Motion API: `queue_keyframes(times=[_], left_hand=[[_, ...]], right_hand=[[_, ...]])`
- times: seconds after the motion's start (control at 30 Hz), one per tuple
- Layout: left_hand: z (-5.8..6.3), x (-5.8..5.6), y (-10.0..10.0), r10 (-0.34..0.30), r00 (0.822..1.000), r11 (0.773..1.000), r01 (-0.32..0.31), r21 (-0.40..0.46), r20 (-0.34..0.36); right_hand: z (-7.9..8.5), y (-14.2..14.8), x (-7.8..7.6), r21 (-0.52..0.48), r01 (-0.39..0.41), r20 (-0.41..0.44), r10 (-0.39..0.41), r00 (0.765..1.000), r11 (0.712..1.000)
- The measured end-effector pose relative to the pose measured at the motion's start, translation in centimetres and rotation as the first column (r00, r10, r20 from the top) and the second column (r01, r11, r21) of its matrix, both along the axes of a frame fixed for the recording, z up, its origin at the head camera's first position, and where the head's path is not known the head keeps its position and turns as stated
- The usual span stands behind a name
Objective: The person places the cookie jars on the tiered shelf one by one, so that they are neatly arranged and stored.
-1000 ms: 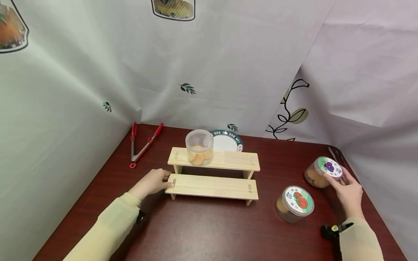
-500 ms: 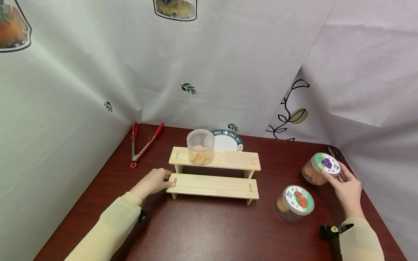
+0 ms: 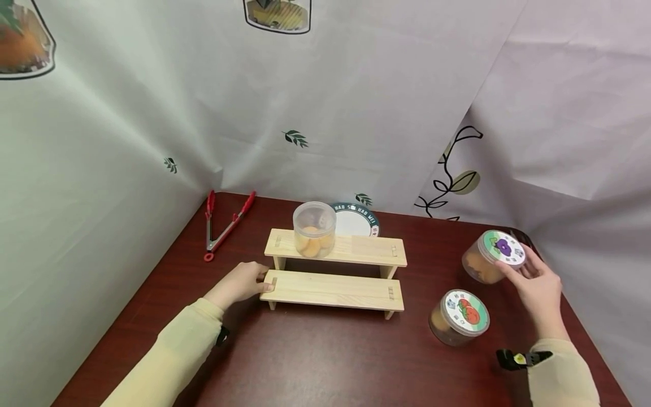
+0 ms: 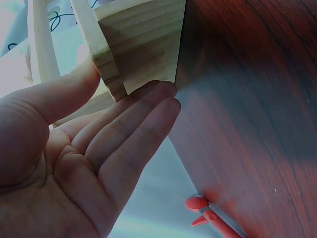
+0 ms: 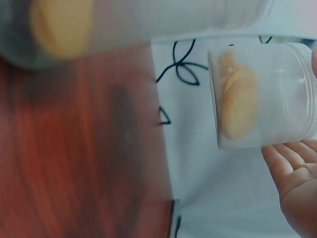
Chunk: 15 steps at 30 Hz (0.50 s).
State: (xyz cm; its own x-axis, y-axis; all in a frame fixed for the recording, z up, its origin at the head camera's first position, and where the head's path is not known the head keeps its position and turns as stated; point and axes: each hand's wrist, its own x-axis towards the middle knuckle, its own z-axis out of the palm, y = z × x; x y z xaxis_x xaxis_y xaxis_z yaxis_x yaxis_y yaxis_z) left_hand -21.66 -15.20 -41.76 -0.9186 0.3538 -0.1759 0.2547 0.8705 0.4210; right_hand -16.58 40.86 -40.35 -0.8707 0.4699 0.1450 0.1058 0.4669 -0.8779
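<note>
So the clear plastic round jar with the green-and-white lid and purple picture (image 3: 490, 259) is over by the far right of the table, clasped by the right hand (image 3: 539, 285), thumb on one side and fingers on the other. Compared with a second ago it's slid left and up in the head view, and the right wrist view makes it look clear of the table, so it's probably mid-carry.

Meanwhile the left hand (image 3: 241, 284) hasn't budged: thumb on top, fingers tucked below, pinching the left end of the pale wooden two-tier rack (image 3: 333, 289), which is likely just being steadied.

Nearest thing in the way is the clear jar with the red tomato lid (image 3: 458, 318), just in front of the held one. A clear jar of orange-yellow biscuits (image 3: 314, 232) takes up part of the upper tier. Behind that sit a teal-rimmed white plate (image 3: 351, 223) and, off left, red-handled metal tongs (image 3: 224, 233).
</note>
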Motion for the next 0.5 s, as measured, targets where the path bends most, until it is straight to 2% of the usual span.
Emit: queue_keyframes(times=[0.27,0.5], left_hand=[[0.1,0.1,0.2,0.005,1.0,1.0,-0.005,0.0,-0.002],[0.1,0.1,0.2,0.01,1.0,1.0,-0.01,-0.011,-0.002]], right_hand=[[1.1,-1.5,0.1,0.031,-0.049,-0.04,0.05,0.998,0.998],[1.6,-2.4,0.3,0.074,-0.083,-0.027,0.085,0.996,0.994]])
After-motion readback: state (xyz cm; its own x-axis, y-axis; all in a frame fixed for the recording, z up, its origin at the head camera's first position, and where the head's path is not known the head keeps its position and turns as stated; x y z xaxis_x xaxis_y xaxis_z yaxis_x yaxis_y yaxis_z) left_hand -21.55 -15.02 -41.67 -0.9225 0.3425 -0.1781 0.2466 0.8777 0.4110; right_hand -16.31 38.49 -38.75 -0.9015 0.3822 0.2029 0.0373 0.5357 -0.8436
